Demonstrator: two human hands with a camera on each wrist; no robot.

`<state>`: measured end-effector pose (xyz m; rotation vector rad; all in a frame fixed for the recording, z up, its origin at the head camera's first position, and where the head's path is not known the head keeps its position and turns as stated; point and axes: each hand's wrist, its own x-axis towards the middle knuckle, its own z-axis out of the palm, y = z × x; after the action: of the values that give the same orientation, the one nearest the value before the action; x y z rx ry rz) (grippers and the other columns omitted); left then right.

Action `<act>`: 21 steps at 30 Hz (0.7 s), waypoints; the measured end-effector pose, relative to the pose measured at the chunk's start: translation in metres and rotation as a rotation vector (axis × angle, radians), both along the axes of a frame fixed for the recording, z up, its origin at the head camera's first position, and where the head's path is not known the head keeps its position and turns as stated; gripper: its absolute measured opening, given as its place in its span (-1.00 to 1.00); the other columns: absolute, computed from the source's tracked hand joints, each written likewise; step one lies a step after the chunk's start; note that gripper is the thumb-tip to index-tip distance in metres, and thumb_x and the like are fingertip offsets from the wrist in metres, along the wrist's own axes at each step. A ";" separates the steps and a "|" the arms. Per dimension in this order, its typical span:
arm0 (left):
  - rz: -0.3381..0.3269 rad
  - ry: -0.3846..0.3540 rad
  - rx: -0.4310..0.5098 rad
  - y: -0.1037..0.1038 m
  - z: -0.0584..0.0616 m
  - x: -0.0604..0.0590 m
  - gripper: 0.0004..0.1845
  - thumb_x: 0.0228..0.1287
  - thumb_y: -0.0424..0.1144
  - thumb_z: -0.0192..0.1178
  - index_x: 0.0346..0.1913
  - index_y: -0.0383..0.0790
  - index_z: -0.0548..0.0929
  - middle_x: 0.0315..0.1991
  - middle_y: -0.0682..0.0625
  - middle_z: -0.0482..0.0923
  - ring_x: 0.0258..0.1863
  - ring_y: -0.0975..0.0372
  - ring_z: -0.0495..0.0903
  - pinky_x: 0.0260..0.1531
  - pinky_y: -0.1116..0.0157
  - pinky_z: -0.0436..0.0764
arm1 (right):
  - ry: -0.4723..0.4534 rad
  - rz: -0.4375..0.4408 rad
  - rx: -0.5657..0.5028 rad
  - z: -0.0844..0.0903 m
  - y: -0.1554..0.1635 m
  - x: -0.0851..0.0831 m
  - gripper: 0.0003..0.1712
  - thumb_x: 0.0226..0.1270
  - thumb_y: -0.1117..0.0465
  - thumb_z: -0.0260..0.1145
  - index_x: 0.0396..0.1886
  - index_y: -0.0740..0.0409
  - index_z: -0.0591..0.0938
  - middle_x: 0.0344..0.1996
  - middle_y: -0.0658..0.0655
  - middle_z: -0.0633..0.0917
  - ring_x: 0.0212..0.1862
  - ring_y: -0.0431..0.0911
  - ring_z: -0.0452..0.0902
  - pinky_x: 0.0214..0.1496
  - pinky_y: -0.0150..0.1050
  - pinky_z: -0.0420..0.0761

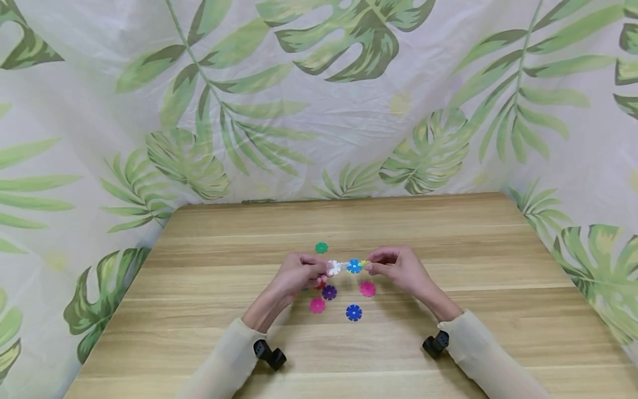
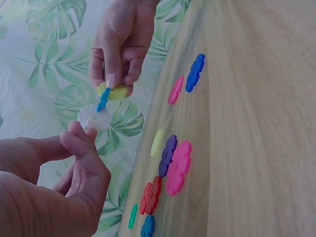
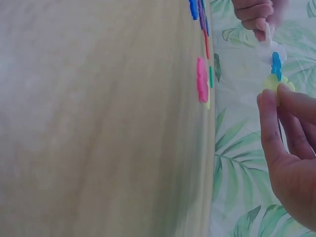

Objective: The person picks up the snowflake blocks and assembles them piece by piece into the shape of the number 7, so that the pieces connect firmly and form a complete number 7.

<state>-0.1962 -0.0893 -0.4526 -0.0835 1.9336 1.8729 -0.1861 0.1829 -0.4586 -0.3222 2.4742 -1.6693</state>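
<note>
Above the table, both hands hold a short chain of notched plastic snowflake discs. The left hand (image 1: 302, 270) pinches the white disc (image 1: 334, 268) at its left end. At the other end, the right hand (image 1: 400, 269) grips a yellow disc (image 3: 279, 83) between thumb and fingers. A blue disc (image 1: 354, 266) is slotted edgewise into the yellow one. Between blue and white sits a pale translucent disc (image 2: 95, 117), partly behind the left fingertips in the left wrist view.
Loose discs lie on the wooden table (image 1: 448, 233) beneath the hands: green (image 1: 321, 247), purple (image 1: 329, 292), blue (image 1: 354, 312), two pink (image 1: 317, 305), and red (image 2: 150, 195) partly under the left hand. A leaf-print cloth (image 1: 349, 138) hangs behind the table.
</note>
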 end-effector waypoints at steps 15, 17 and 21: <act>-0.092 0.159 -0.226 -0.027 0.000 -0.007 -0.69 0.53 -0.19 0.25 0.16 -0.28 0.74 -0.09 -0.17 0.79 -0.17 0.15 0.74 -0.07 0.23 0.77 | -0.035 -0.006 0.014 0.005 0.010 -0.002 -0.76 0.33 0.22 0.53 -0.03 0.16 0.81 -0.21 0.14 0.85 -0.17 -0.12 0.78 -0.06 -0.10 0.79; -0.119 0.221 -0.311 -0.034 0.002 -0.007 -0.69 0.50 -0.18 0.28 0.16 -0.25 0.75 -0.04 -0.17 0.79 -0.14 0.13 0.73 -0.09 0.20 0.75 | -0.029 -0.008 0.019 0.006 0.013 -0.003 -0.76 0.33 0.21 0.53 -0.04 0.15 0.81 -0.21 0.15 0.86 -0.16 -0.08 0.79 -0.05 -0.08 0.79; -0.177 0.349 -0.497 -0.043 0.001 -0.007 -0.74 0.44 -0.25 0.33 0.09 -0.24 0.78 -0.09 -0.07 0.80 -0.16 0.21 0.70 -0.16 0.27 0.71 | -0.015 -0.012 0.017 0.007 0.017 -0.004 -0.77 0.34 0.22 0.53 -0.05 0.15 0.81 -0.21 0.17 0.86 -0.16 -0.05 0.80 -0.02 -0.03 0.80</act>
<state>-0.2027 -0.1325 -0.4517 0.2723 2.5149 1.3246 -0.1898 0.1996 -0.4512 -0.2925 2.4825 -1.6482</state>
